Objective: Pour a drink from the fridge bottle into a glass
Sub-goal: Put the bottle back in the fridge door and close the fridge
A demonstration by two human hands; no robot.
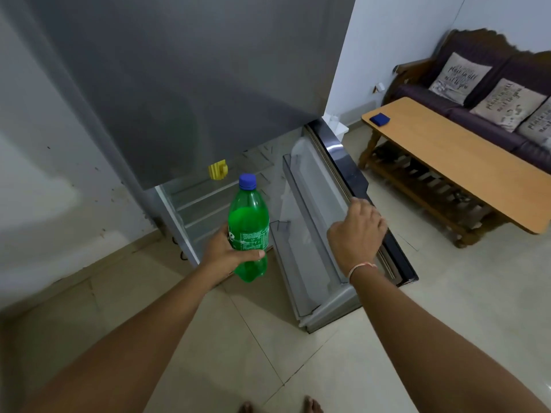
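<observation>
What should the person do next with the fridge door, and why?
Probably swing the fridge door shut. The left hand already holds the green bottle, capped and out of the fridge, and the right hand grips the open door's edge. No glass is in view, so closing up likely comes before going to pour.

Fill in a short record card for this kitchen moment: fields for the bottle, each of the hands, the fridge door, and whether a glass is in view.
bottle: green bottle, blue cap on, upright, partly full
left hand: left hand grips the bottle's middle
right hand: right hand holds the fridge door edge
fridge door: open, its racks bare
glass: none in view
</observation>
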